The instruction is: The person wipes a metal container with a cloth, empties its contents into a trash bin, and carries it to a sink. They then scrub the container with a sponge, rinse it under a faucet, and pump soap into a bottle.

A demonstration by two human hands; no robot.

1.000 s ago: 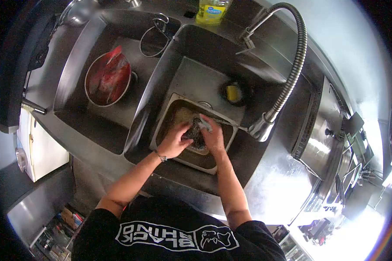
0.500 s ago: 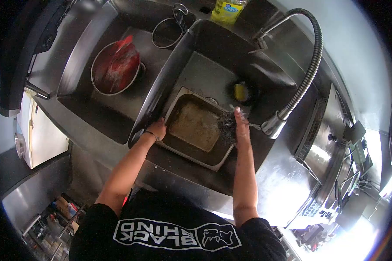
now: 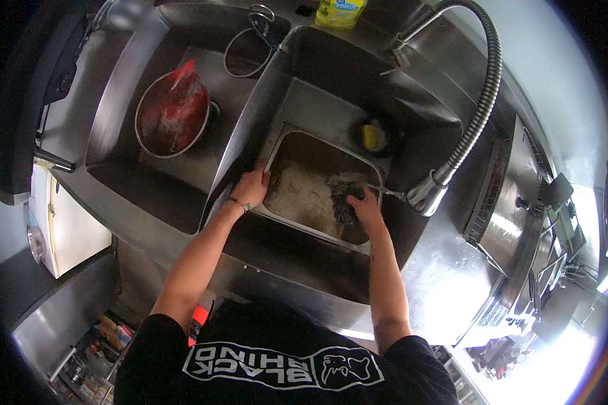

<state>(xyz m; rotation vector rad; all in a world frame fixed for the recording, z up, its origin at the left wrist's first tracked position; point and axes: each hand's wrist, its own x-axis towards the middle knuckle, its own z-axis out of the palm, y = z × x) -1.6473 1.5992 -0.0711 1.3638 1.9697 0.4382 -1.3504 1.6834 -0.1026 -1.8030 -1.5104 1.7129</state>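
A rectangular metal pan (image 3: 297, 216) with murky water in it sits in the right sink basin. My left hand (image 3: 252, 189) is closed on its left rim, wearing a dark band at the wrist. Inside the pan, my right hand (image 3: 366, 208) grips a dark steel wool scrubber (image 3: 344, 196) near the right end, its fingers bent over it. Just right of that hand hangs the spray head (image 3: 427, 194) of the faucet, with water coming from it toward the pan.
A yellow sponge (image 3: 371, 137) lies in the same basin beyond the pan. The left basin holds a round bowl (image 3: 139, 128) with a red cloth-like item (image 3: 182, 111) in it. A wire ring (image 3: 231, 64) hangs at the divider. Yellow soap bottle (image 3: 340, 13) stands behind.
The pan has shifted away from me, its far side now higher in view. My right hand has gone from flat with stretched fingers to gripping the scrubber inside the pan.
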